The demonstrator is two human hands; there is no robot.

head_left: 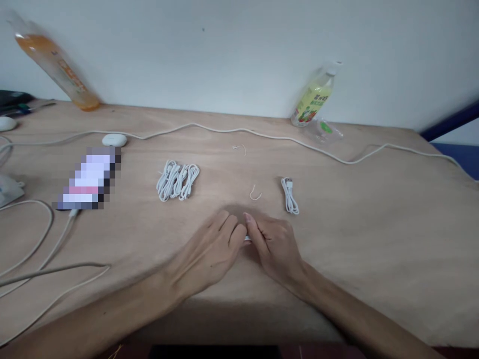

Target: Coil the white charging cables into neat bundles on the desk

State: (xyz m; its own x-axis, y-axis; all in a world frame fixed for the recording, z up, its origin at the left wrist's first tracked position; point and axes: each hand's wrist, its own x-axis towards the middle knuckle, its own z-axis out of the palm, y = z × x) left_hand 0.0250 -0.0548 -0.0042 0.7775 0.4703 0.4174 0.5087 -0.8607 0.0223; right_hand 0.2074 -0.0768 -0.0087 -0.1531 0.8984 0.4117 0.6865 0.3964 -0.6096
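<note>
My left hand (215, 244) and my right hand (277, 244) meet low over the middle of the table, both with curled fingers. Between them a small white piece (247, 239) peeks out; the fingers hide the rest, so its kind is unclear. Just beyond the hands lies a curled white twist tie (256, 193). A bundled white USB cable (289, 196) rests to the right of it. Off to the left, several coiled white cables (177, 180) lie side by side. Farther back are small white tie pieces (239, 148).
A phone (88, 178) with a charging cable (62, 242) lies at left, near a white earbud case (114, 140). A long white cord (224, 130) crosses the wooden table (374, 239). An orange drink bottle (60, 70) and a yellow-green bottle (314, 97) stand by the wall.
</note>
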